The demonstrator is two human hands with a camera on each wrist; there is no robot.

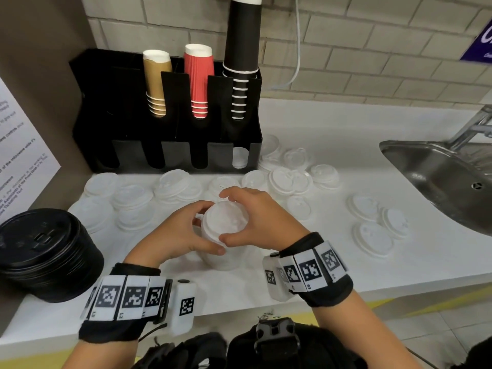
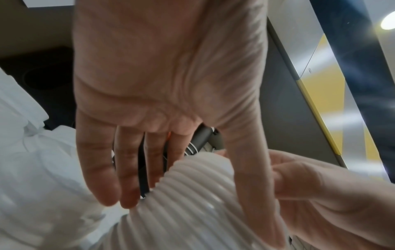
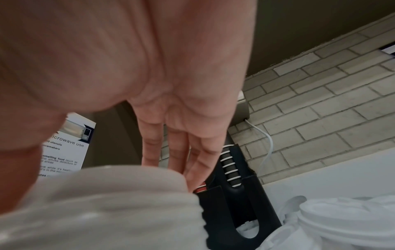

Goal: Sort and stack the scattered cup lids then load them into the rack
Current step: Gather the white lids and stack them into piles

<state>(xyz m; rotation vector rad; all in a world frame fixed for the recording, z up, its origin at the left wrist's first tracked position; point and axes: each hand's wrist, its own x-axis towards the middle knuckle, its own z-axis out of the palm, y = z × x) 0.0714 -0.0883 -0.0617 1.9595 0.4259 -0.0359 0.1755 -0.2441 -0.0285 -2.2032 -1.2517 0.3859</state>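
A tall stack of white lids stands on the white counter at centre front. My left hand grips its left side, thumb toward me and fingers behind. My right hand cups its right side and top rim. In the left wrist view the ribbed stack of white lids lies between my left fingers and thumb. In the right wrist view my right fingers reach over the stack of white lids. Loose white lids lie scattered behind and to the right. The black rack stands at the back.
The rack's upper slots hold tan, red and black cups; its rightmost front slot holds a few white lids. A stack of black lids sits at front left. A steel sink is at the right. A printed notice leans at the left.
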